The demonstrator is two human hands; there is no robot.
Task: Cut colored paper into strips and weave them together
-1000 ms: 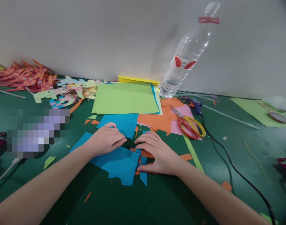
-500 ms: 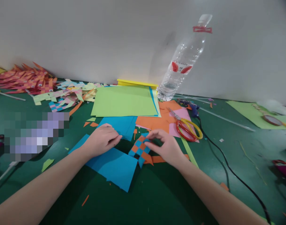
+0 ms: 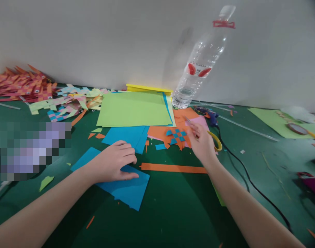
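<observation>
Centrally, we see the right hand (image 3: 202,143) pinching, as far as the blur lets us tell, one edge of the woven patch (image 3: 176,136), a small checker of blue and orange strips with loose pointed ends, held over the orange paper (image 3: 157,132) beside the scissors (image 3: 217,142). The left hand (image 3: 113,165) lies flat, fingers pressed together, on the blue sheet (image 3: 128,189) on the table (image 3: 172,213). We judge the patch to be mid-handling; the next move calls for a light grip so no strip slips out.
</observation>
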